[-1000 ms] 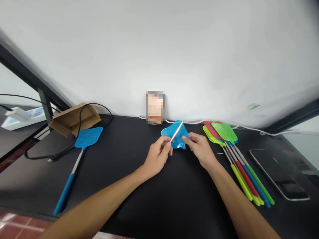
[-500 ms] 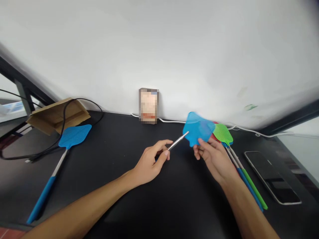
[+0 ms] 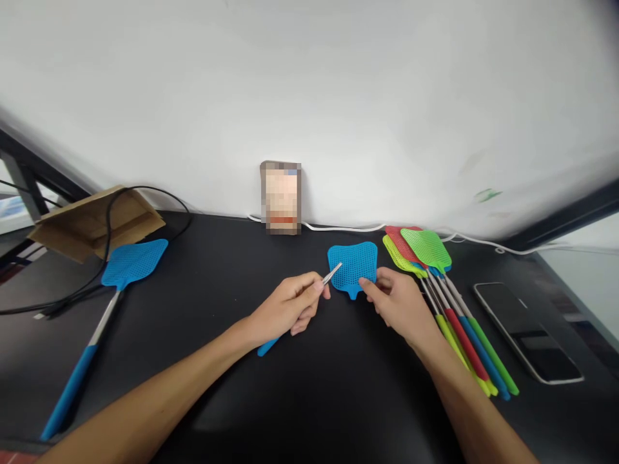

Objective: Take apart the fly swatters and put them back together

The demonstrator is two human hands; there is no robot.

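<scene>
My left hand (image 3: 294,303) is closed round a fly swatter handle (image 3: 268,346) with a blue grip; its silver rod tip points up and to the right. Between thumb and fingers, my right hand (image 3: 399,299) pinches a blue fly swatter head (image 3: 353,264), perforated, with its short socket pointing down. The rod tip lies in front of the head's left part; whether they touch I cannot tell. Right of my right hand lies a bunch of fly swatters (image 3: 425,251) in green, red, yellow and blue, their handles slanting toward me.
A blue fly swatter (image 3: 135,261) lies at the left, beside an open cardboard box (image 3: 99,219) and a black cable (image 3: 109,225). A blurred-out small box (image 3: 282,200) stands against the wall. A smartphone (image 3: 527,332) lies at the right on the black table (image 3: 309,399).
My right hand has moved left with the blue head, which now faces me with its socket down. My left hand has turned, showing the blue grip below it. More of the swatter bunch is uncovered.
</scene>
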